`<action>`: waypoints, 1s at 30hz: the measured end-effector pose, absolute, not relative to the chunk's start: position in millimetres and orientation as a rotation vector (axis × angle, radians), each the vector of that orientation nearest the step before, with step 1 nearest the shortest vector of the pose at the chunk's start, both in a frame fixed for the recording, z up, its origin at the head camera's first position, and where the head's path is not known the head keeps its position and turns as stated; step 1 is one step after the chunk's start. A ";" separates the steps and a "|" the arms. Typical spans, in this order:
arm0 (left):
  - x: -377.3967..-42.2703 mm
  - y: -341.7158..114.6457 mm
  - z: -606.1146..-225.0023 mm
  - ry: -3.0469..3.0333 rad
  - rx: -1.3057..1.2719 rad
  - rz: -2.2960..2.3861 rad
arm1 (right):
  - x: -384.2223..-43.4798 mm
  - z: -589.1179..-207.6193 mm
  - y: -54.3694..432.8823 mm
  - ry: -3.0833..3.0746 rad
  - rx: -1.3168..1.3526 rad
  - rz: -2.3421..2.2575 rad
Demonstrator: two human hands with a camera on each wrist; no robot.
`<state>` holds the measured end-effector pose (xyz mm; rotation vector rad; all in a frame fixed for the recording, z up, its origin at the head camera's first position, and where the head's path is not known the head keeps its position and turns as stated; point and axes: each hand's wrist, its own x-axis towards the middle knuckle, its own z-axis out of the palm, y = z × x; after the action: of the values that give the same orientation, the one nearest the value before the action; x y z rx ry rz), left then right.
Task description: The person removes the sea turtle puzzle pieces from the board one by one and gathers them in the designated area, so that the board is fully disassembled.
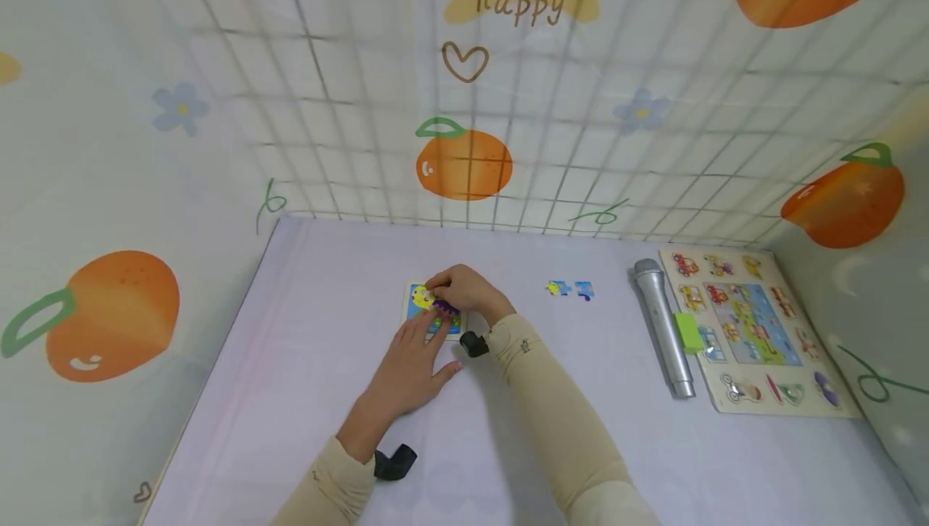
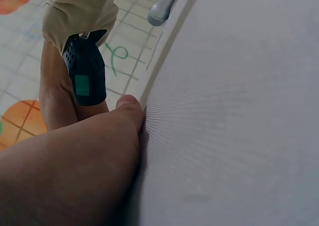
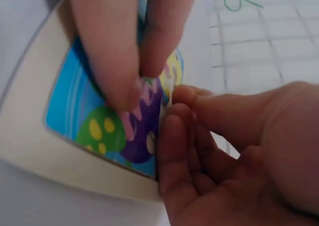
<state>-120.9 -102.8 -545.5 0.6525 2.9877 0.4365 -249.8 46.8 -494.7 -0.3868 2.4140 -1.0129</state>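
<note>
A small framed jigsaw puzzle lies on the table, with blue, yellow, purple and green parts in its picture. My left hand reaches over its near side, and the extended fingers press on the purple and green picture. At the puzzle's far side my right hand has its fingers curled, thumb and index together at the edge of a puzzle piece, mostly hidden by the fingers. Two loose jigsaw pieces lie side by side to the right.
A silver microphone lies at the right, a green block beside it. Beyond is a wooden picture board with vehicle pieces. Fabric printed with oranges hangs behind the table. Each wrist carries a black camera.
</note>
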 end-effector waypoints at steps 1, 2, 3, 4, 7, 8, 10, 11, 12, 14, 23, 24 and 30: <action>-121.0 -103.4 -546.1 2.990 0.645 0.434 | -249.5 -493.9 46.5 2.411 -0.383 -1.010; -121.2 -103.9 -546.3 2.988 0.639 0.433 | -249.4 -493.0 46.4 2.406 -0.380 -1.009; -121.5 -104.7 -546.4 2.989 0.640 0.432 | -249.0 -491.7 46.2 2.397 -0.370 -1.014; -122.0 -105.7 -546.8 2.988 0.641 0.426 | -248.9 -490.5 46.1 2.389 -0.365 -1.015; -123.4 -109.5 -543.6 2.988 0.670 0.437 | -248.5 -486.8 44.8 2.371 -0.343 -1.032; -123.7 -110.7 -542.2 2.991 0.683 0.441 | -248.7 -486.7 44.1 2.366 -0.332 -1.042; -124.3 -112.9 -540.5 2.991 0.703 0.454 | -248.7 -486.4 42.7 2.368 -0.305 -1.059; -124.6 -113.5 -539.6 2.987 0.709 0.458 | -248.4 -486.3 41.8 2.368 -0.285 -1.073; -124.9 -113.8 -539.2 2.987 0.716 0.463 | -248.3 -486.6 41.1 2.373 -0.265 -1.082; -126.0 -113.9 -540.2 2.989 0.719 0.461 | -248.1 -487.2 39.8 2.379 -0.225 -1.102; -126.8 -113.7 -544.0 2.976 0.702 0.466 | -247.3 -491.4 36.9 2.371 -0.114 -1.171; -126.5 -113.8 -544.5 2.975 0.702 0.470 | -247.3 -491.9 37.0 2.368 -0.109 -1.172; -126.7 -113.6 -546.7 2.974 0.685 0.474 | -248.3 -493.4 37.5 2.342 -0.101 -1.209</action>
<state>-126.7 -113.6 -546.7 0.6851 2.9736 0.4738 -248.3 37.5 -493.4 -0.1013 2.3424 -1.2089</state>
